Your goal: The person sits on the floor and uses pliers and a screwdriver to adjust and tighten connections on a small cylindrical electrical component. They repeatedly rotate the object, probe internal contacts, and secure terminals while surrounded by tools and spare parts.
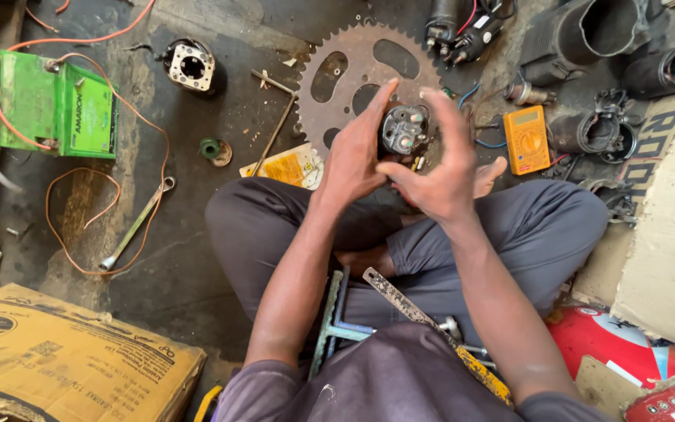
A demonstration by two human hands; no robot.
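Fingers (375,109) of my left hand (353,160) and those of my right hand (439,168) close round a small dark round motor part (404,129), holding it up between them over my crossed legs. Its face, with a few pale metal studs, is turned toward me. Left fingers press on its left side, the forefinger stretched up along the edge; right fingers curl over its top and right side, the thumb underneath. So both hands are gripping the same piece, neither one spread wide.

Behind the part, flat on the dark, stained floor, lies a large rusty sprocket (349,74) with oval cut-outs. Just right of my right hand sits an orange multimeter (526,139), and beyond it several black cylindrical housings (587,35). Near my left knee there is a yellow packet (287,166), with a small green spool (211,148) beside it. Further left a spanner (136,223) lies on the floor inside a loop of orange wire (80,215), which runs up to a green battery (58,109). A round metal housing (191,65) stands above that. At the lower left is a brown cardboard box (64,359). A paint-flecked yellow metal bar (431,332) rests across my lap, and a red container (611,340) sits at my right.
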